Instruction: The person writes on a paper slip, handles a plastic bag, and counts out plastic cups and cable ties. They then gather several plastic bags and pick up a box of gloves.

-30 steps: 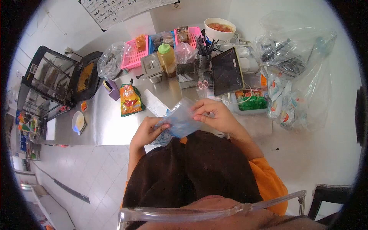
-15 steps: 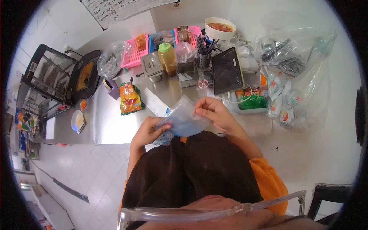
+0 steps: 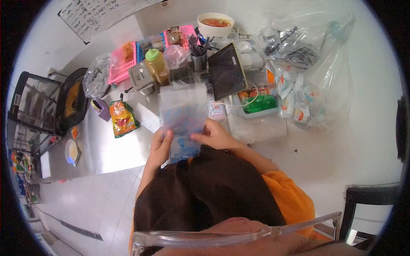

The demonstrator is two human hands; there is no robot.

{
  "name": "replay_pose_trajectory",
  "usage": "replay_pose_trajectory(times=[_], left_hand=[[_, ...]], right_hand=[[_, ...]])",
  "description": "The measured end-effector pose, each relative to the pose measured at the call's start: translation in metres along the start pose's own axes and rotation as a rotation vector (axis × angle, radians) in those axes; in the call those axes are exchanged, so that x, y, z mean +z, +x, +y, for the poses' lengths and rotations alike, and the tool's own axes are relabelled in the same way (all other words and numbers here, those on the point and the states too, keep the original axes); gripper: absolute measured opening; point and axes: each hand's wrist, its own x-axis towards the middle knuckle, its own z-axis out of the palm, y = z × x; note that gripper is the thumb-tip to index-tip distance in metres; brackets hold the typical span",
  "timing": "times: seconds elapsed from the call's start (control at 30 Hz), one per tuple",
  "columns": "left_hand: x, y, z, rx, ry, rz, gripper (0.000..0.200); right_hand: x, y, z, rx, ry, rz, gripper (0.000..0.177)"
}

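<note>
A translucent plastic bag [image 3: 183, 104] with a bluish tint stands spread out between my hands, its upper end over the steel counter. My left hand [image 3: 161, 147] pinches its lower left edge, thumb on top. On the opposite edge, my right hand [image 3: 215, 135] grips the bag with thumb and fingers. Below it, close to the dark apron, shows a clear wrapper with blue print [image 3: 185, 147]. A strip of white paper [image 3: 147, 117] lies just left of the bag, and an orange and green food pouch [image 3: 124, 118] lies farther left.
Along the back stand a squeeze bottle with a green cap [image 3: 156, 66], a lidded steel container [image 3: 142, 79], a pink basket [image 3: 121, 70] and a white bowl of food [image 3: 215, 24]. A tablet [image 3: 227, 72] leans right of centre, near a tub with green contents [image 3: 258, 102] and wrapped packets [image 3: 294, 96].
The bag has gone from bunched and tilted to spread upright. My right hand has come down and left from its top to its lower right edge. The view has shifted to the right.
</note>
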Motion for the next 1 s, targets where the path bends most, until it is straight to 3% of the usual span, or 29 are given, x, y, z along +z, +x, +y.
replay_pose_trajectory(times=[0.07, 0.13, 0.2, 0.27, 0.33, 0.43, 0.53, 0.63, 0.67, 0.73, 0.8, 0.87, 0.93, 1.0], left_hand=[[0.008, 0.005, -0.009, 0.132, 0.128, 0.041, 0.041], [0.008, 0.014, -0.005, 0.206, 0.165, -0.017, 0.046], [-0.003, 0.012, -0.026, 0.139, 0.17, 0.089, 0.04], [-0.015, 0.006, -0.043, 0.05, 0.208, 0.18, 0.034], [-0.03, 0.0, -0.067, -0.028, 0.28, 0.267, 0.032], [-0.056, -0.004, -0.109, -0.105, 0.397, 0.416, 0.029], [-0.091, -0.009, -0.153, -0.058, 0.73, 0.479, 0.028], [-0.113, -0.017, -0.186, -0.023, 1.024, 0.54, 0.032], [-0.118, -0.019, -0.198, -0.028, 1.059, 0.555, 0.033], [-0.125, -0.025, -0.209, -0.037, 1.126, 0.56, 0.035], [-0.128, -0.029, -0.211, -0.039, 1.162, 0.533, 0.041], [-0.13, -0.033, -0.216, -0.065, 1.18, 0.495, 0.049], [-0.123, -0.038, -0.218, -0.136, 1.239, 0.485, 0.057], [-0.115, -0.036, -0.208, -0.201, 1.289, 0.5, 0.065]], right_hand=[[-0.017, 0.0, 0.003, -0.041, -0.179, 0.097, 0.027], [-0.037, -0.003, -0.027, -0.024, -0.002, 0.366, 0.022], [-0.069, -0.008, -0.051, 0.011, 0.372, 0.536, 0.026], [-0.138, -0.017, -0.021, -0.247, 0.948, 0.281, 0.034], [-0.182, -0.009, -0.024, -0.21, 0.951, 0.328, 0.033], [-0.232, 0.013, -0.012, -0.319, 0.869, 0.563, 0.023], [-0.246, 0.045, -0.025, -0.24, 0.526, 0.979, 0.018], [-0.278, 0.059, -0.013, -0.05, 0.689, 0.989, 0.019], [-0.278, 0.059, -0.01, -0.034, 0.605, 1.06, 0.029], [-0.288, 0.054, 0.007, -0.023, 0.491, 1.089, 0.034], [-0.195, 0.052, -0.023, -0.439, 0.204, 1.209, 0.029], [-0.131, 0.048, -0.005, -0.759, -0.301, 1.166, 0.026], [-0.062, 0.047, 0.032, -0.665, -0.455, 0.682, 0.023], [-0.003, 0.056, 0.071, 0.053, -0.578, 0.045, 0.016]])
